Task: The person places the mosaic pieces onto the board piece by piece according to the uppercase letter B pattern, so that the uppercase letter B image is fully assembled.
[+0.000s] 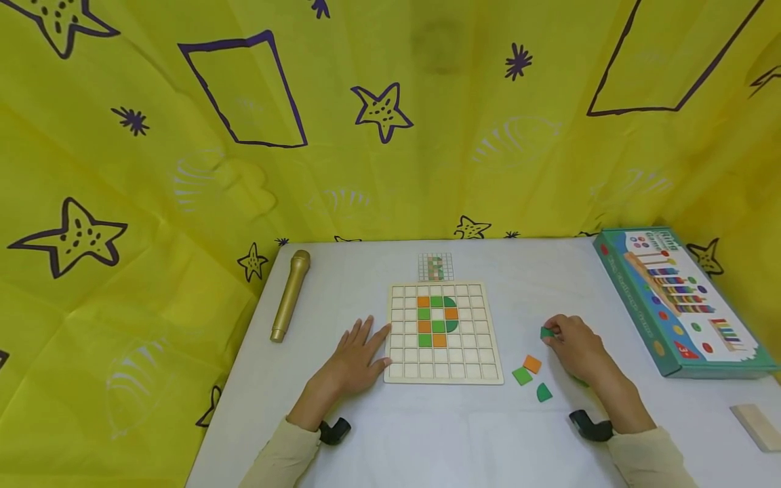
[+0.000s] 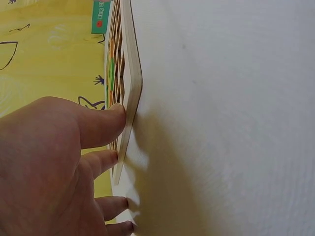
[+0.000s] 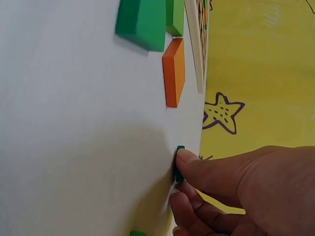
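A wooden grid board [image 1: 403, 371] lies on the table, with orange, light green and dark green tiles set in a P-like shape. My left hand [image 1: 356, 364] is spread flat at the board's left edge; in the left wrist view, the thumb [image 2: 106, 125] touches the rim. To the right of the board, my right hand [image 1: 576, 346] pinches a dark green tile [image 3: 180, 164] between thumb and finger, at the table surface. Between that hand and the board lie an orange square tile [image 1: 532, 364], a light green square tile [image 1: 522, 376] and a dark green quarter-round tile [image 1: 544, 392].
A small pattern card [image 1: 436, 267] lies just beyond the board. At the left is a gold microphone [image 1: 290, 295]. A boxed ring game [image 1: 686, 301] stands at the right, with a wooden block [image 1: 755, 427] nearer. Part of another green tile [image 3: 138, 233] shows beneath my right hand.
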A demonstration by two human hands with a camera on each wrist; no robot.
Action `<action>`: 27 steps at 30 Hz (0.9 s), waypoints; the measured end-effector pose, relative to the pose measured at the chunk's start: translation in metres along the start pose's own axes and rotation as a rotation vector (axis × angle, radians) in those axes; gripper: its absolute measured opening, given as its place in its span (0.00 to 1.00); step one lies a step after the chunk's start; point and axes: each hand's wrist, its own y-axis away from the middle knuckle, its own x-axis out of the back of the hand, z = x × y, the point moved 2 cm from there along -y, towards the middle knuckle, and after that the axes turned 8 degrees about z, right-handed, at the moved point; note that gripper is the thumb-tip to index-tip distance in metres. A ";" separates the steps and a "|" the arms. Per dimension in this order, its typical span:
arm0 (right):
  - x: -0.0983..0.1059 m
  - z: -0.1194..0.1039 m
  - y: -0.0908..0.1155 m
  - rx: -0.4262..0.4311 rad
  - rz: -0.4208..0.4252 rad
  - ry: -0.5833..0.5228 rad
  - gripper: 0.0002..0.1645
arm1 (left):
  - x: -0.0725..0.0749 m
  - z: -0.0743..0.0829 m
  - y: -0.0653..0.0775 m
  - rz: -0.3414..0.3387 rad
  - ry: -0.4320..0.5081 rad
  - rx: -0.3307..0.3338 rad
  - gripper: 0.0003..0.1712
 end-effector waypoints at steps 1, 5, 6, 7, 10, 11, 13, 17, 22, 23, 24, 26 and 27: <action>-0.001 -0.001 0.000 0.004 -0.003 0.006 0.14 | 0.000 0.000 0.000 -0.002 0.000 0.000 0.38; -0.008 -0.007 -0.002 0.016 -0.023 -0.004 0.13 | 0.000 0.000 -0.001 -0.004 0.003 0.001 0.38; -0.010 -0.009 -0.003 0.015 -0.029 -0.006 0.13 | 0.000 0.000 -0.001 -0.004 0.004 0.001 0.38; -0.011 -0.013 -0.004 0.014 -0.035 -0.009 0.14 | 0.000 0.000 -0.001 -0.004 0.006 0.002 0.38; -0.016 -0.023 -0.007 0.017 -0.050 -0.008 0.14 | 0.001 0.000 0.000 -0.004 0.007 0.001 0.38; -0.017 -0.028 -0.007 0.016 -0.054 -0.008 0.14 | 0.001 0.000 0.000 -0.004 0.007 0.001 0.38; -0.020 -0.036 -0.009 0.022 -0.061 -0.006 0.15 | 0.001 0.001 0.000 -0.005 0.010 0.000 0.38; -0.030 -0.055 -0.012 0.045 -0.067 -0.006 0.16 | 0.001 0.001 0.000 -0.003 0.015 -0.006 0.38; -0.045 -0.084 -0.011 0.116 -0.062 -0.008 0.14 | -0.001 0.000 -0.001 -0.002 0.010 -0.006 0.38; -0.048 -0.090 -0.011 0.130 -0.060 -0.008 0.14 | -0.001 0.000 -0.001 -0.003 0.008 -0.004 0.38; -0.051 -0.095 -0.010 0.140 -0.060 -0.008 0.13 | -0.001 0.000 -0.001 -0.005 0.008 -0.002 0.38; -0.057 -0.104 -0.010 0.160 -0.060 -0.005 0.14 | -0.001 -0.001 -0.001 -0.007 0.007 0.001 0.38; -0.060 -0.109 -0.009 0.173 -0.057 0.001 0.13 | -0.001 -0.001 -0.002 -0.007 0.005 0.002 0.38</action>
